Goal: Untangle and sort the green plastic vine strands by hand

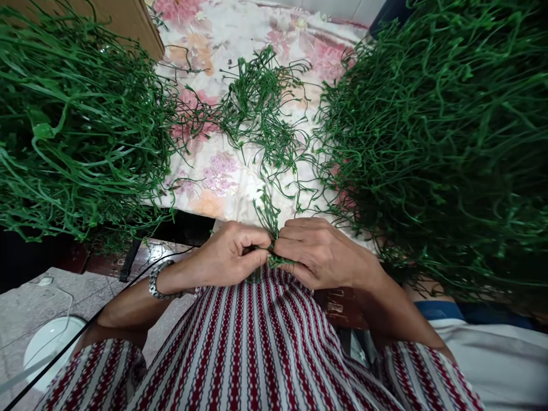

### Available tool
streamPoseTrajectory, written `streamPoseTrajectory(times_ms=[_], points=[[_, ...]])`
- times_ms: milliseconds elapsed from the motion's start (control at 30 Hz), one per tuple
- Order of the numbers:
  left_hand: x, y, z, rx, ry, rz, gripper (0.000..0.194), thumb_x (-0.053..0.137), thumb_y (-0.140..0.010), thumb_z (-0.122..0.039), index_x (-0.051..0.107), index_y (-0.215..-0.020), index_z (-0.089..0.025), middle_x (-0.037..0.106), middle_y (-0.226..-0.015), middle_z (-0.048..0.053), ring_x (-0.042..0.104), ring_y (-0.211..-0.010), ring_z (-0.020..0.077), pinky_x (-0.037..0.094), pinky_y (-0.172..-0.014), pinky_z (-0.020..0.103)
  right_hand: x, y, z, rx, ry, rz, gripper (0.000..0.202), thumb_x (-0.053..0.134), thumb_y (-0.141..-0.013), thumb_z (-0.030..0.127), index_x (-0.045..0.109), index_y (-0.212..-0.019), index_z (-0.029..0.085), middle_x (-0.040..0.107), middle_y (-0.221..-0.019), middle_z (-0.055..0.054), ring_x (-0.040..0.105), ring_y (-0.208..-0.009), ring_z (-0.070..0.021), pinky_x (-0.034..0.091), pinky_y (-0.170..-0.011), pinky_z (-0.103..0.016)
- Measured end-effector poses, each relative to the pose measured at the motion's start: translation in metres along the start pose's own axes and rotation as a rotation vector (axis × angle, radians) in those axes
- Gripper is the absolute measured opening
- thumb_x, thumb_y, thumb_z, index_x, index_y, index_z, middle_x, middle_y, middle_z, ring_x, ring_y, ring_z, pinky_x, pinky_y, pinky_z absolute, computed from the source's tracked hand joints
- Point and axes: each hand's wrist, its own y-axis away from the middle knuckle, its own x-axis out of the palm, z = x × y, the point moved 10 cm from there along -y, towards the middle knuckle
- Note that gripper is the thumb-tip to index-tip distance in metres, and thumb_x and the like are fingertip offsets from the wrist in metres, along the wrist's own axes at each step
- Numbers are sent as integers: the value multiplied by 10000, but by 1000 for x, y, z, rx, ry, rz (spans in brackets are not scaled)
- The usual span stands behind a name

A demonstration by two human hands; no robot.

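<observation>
At the near edge of the flowered cloth (pixel 220 171), my left hand (pixel 237 251) pinches a small green bundle (pixel 268 213) and my right hand (pixel 314 251) curls around it, probably to keep its stems together.

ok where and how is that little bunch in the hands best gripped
Pinch the little bunch, probably, below its tops, from left and right: the tops splay loosely, while lower down it gathers between the left hand and right hand.
</observation>
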Motion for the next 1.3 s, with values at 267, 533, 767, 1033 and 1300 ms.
streamPoseTrajectory(times_ms=[267, 533, 767, 1033, 1300], points=[[2, 10, -16, 163, 211, 29, 241, 554, -781, -155, 486, -551, -128, 329, -488, -60, 297, -446, 43, 260, -429, 188, 4, -8, 14, -225, -524, 29, 397, 290, -939, 283, 315, -550, 204, 367, -515, 25, 369, -529, -107, 355, -593, -238], [3, 13, -17, 185, 298, -19, 245, 619, -769, -228, 550, -564, -114, 380, -465, -51, 315, -430, 41, 276, -411, 188, 4, -9, 16, -234, -645, -20, 453, 282, -951, 341, 393, -537, 191, 384, -496, 13, 379, -515, -106, 354, -572, -250], [-64, 35, -18, 151, 272, -419, 218, 600, -795, -305, 612, -611, -188, 519, -507, -23, 421, -447, 72, 334, -418, 216, -56, 38, -38, 110, -634, -527, 365, 422, -899, 325, 433, -558, 195, 340, -486, 26, 323, -454, -102, 319, -502, -279], [-44, 11, 15, -59, 277, -275, 216, 621, -766, -276, 594, -630, -110, 503, -537, -11, 395, -482, 59, 301, -435, 186, -53, 38, -44, 305, -48, -391, 55, 538, -811, 166, 563, -763, 174, 501, -967, -92, 507, -918, -194, 453, -761, -353], [-51, 5, 34, -5, 265, -270, 228, 602, -785, -311, 643, -685, -111, 525, -564, -2, 407, -525, 73, 306, -487, 200, -67, 61, -53, 435, 4, -556, 101, 484, -864, 268, 516, -800, 198, 500, -1250, -106, 468, -1187, -284, 404, -977, -479]])
